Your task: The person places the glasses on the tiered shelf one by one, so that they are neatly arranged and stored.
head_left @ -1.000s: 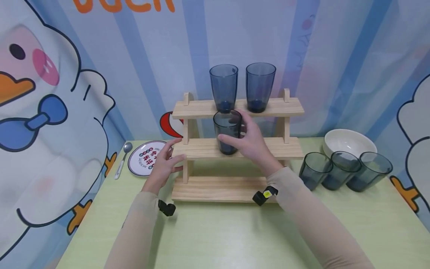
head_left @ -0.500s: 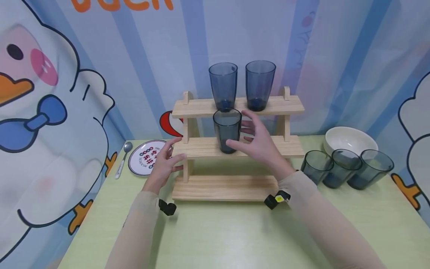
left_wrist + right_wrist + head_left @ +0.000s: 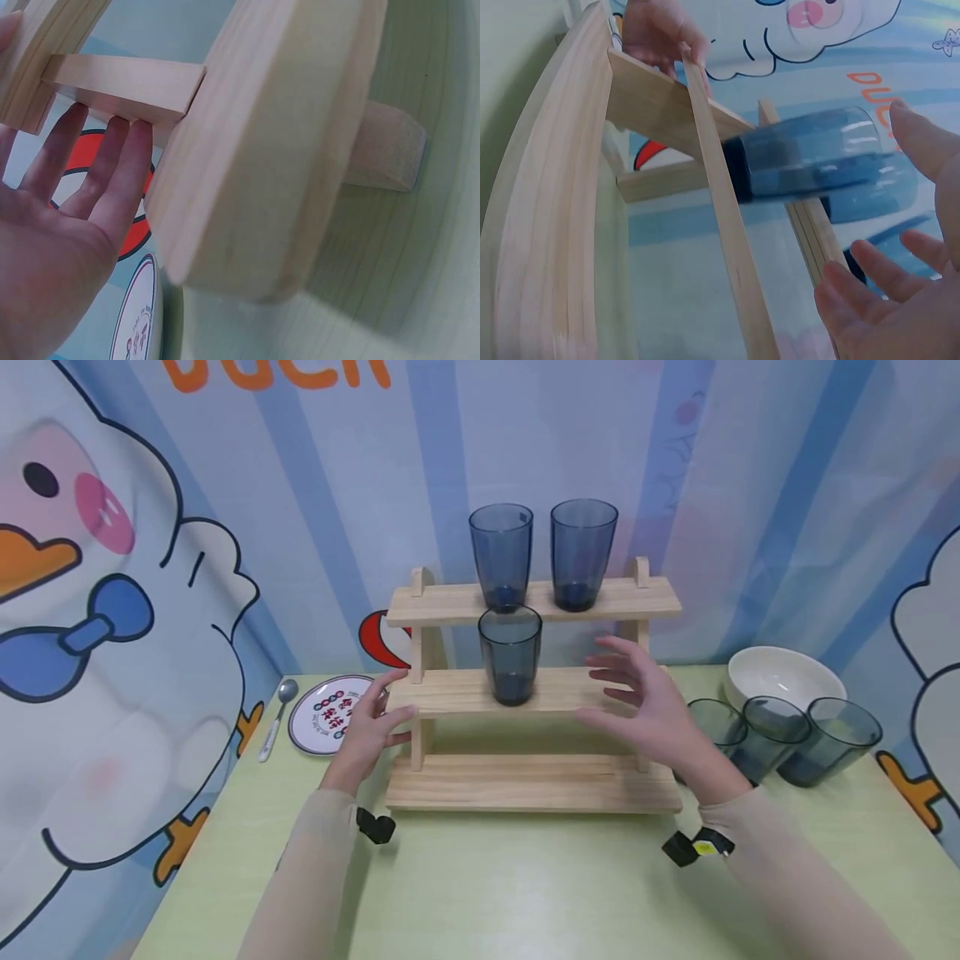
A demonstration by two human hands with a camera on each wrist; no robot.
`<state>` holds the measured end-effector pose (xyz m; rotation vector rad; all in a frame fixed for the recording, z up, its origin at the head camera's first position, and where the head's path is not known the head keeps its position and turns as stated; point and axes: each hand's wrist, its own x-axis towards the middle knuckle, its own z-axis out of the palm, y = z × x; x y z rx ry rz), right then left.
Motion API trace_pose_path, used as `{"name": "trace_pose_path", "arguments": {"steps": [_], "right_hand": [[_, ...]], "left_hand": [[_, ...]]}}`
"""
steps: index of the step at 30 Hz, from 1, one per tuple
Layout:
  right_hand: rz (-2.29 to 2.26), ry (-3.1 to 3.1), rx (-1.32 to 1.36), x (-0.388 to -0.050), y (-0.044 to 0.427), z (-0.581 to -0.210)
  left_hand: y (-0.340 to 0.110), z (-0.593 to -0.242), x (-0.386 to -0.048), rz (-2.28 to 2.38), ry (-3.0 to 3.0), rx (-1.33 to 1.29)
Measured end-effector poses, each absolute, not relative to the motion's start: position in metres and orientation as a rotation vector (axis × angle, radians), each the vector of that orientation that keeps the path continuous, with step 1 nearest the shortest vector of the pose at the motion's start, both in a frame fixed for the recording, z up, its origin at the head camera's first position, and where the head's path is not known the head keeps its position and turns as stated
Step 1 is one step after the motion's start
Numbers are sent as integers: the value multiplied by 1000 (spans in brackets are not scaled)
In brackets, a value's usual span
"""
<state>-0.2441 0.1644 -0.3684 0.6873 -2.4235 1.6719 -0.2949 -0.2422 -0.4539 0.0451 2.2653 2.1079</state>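
Observation:
A three-tier wooden display rack stands on the table. My left hand holds its left side at the middle shelf, thumb at the shelf's front edge; in the left wrist view its fingers touch an upright. One smoky blue glass tumbler stands upright on the middle shelf. Two more tumblers, a left one and a right one, stand on the top shelf. My right hand is apart from the middle tumbler, to its right, fingers spread and holding nothing.
On the right stand three tumblers in a row, one partly behind my right hand, with a white bowl behind them. To the left lie a printed plate and a spoon. A duck-print backdrop rises behind.
My right hand has let go of the tumbler on the middle shelf and moved away to the right. That tumbler stays in place. The left hand remains at the rack.

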Motion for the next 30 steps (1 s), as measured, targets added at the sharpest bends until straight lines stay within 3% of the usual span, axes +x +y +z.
{"name": "trace_pose_path", "arguments": {"steps": [7, 17, 30], "right_hand": [[1438, -2385, 761, -222, 207, -368], [1280, -2374, 592, -199, 264, -372], [999, -2392, 77, -188, 353, -401]], "left_hand": [[-241, -453, -294, 2102, 2266, 33], [-242, -455, -295, 2110, 2256, 36], [-240, -453, -294, 2107, 2274, 40]]}}
